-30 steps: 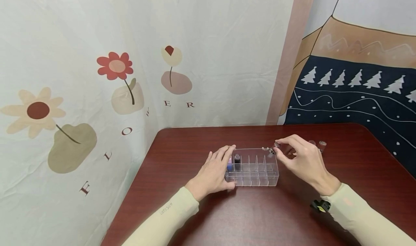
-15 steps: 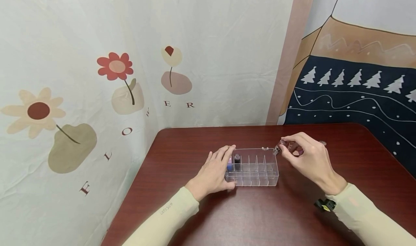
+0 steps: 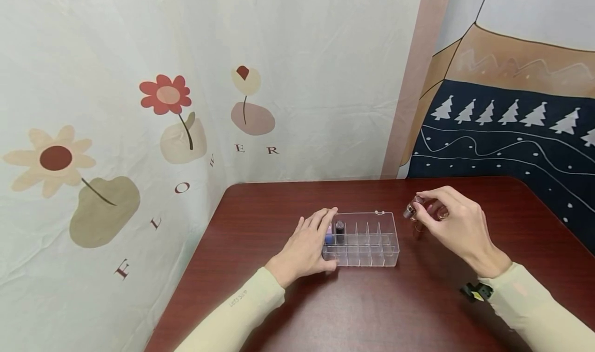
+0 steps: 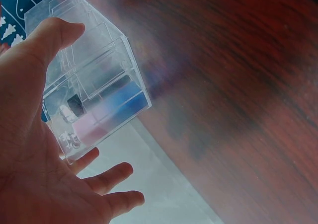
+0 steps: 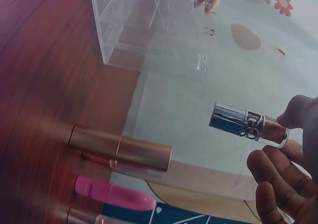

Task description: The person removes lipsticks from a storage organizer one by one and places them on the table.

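Note:
A clear divided box (image 3: 367,256) stands on the table, a pink and blue tube (image 4: 107,113) and a dark-capped tube (image 3: 340,231) upright in its left compartments. The left hand (image 3: 299,248) grips the box's left end, thumb on the near side and fingers round the far side. To the right of the box, the right hand (image 3: 457,223) pinches a silver and clear lipstick tube (image 5: 251,124) between thumb and fingers, held tilted above the table.
Beyond the right hand stand a rose-gold tube (image 5: 119,147), a bright pink tube (image 5: 114,193) and another metallic tube (image 5: 82,217). A patterned cloth hangs behind the table (image 3: 279,202).
The right hand has moved right, away from the box's far right corner, carrying the silver tube. The left hand and the box have stayed where they were.

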